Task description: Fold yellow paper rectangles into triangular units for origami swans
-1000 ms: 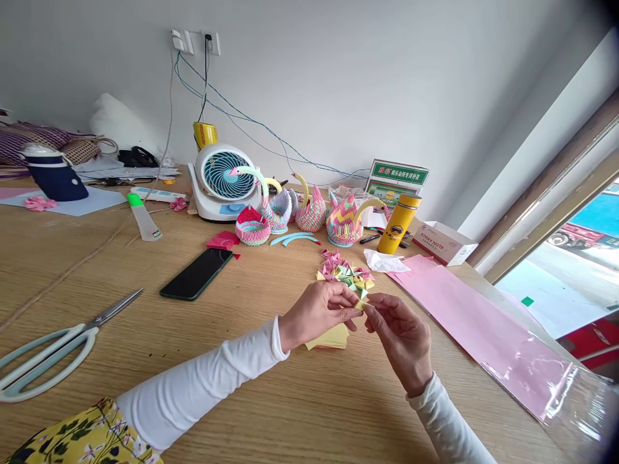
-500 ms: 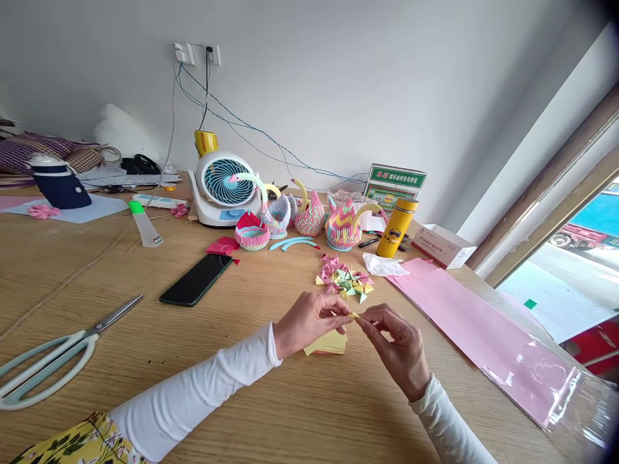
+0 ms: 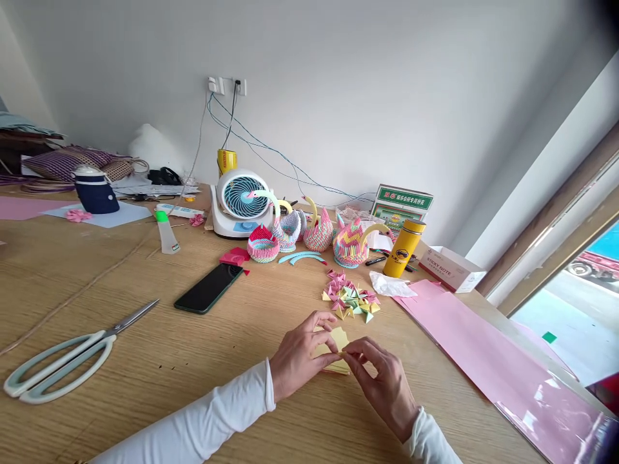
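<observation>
My left hand [image 3: 302, 354] and my right hand [image 3: 384, 385] meet low over the wooden table [image 3: 145, 361], fingertips pinched together on a small folded yellow paper piece [image 3: 342, 353]. Right under them lies a small stack of yellow paper sheets [image 3: 338, 338]. Just beyond, a pile of folded pink, green and yellow paper pieces [image 3: 351, 300] sits on the table. Both arms wear white sleeves.
Scissors [image 3: 68, 357] lie at the left and a black phone [image 3: 209, 287] in the middle. Several paper swans [image 3: 309, 229], a desk fan [image 3: 239, 200], a yellow flask [image 3: 405, 248] and a sticky note box [image 3: 449, 269] stand at the back. Pink sheets [image 3: 483, 351] lie right.
Both hands have come down and nearer to me, from in front of the folded pile to just over the yellow stack. The camera view has tilted up and shifted left.
</observation>
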Demonstrator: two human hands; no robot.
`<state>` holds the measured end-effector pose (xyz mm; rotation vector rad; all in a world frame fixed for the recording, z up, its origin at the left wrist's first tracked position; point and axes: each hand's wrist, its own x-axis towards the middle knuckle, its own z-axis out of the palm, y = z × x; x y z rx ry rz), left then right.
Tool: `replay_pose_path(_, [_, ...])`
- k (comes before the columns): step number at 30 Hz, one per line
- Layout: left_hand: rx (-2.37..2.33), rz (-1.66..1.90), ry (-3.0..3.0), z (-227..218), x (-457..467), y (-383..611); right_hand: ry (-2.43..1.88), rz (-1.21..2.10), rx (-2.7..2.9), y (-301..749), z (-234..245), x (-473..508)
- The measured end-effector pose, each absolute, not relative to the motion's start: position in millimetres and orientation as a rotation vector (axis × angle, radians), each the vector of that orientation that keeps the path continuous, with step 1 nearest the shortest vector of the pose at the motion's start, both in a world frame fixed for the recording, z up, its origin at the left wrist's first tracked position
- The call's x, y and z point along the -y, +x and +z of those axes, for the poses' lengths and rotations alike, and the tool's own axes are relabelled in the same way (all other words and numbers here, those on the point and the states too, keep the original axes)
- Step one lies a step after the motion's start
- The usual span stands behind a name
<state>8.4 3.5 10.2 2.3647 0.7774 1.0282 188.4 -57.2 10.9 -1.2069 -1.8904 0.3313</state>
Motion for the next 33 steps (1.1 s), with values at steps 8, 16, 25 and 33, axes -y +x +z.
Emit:
replay_pose_path(8, [-0.614,1.108,2.477,4,9,6,-1.219,0.46,1.964,190,10,72])
replay_pose_path(16, [-0.665,1.001,2.572,6,15,10,-1.376,0.059,1.85,230,1,72])
replay_pose_path(25, [-0.769,1.039,2.456,-3,6,9,-1.474,-0.461,2.171,259,-12,55])
replay_pose_path(33, [-0.746,1.036,2.422,-1,7,9,-1.502,-0.364,2.249,248,-8,63])
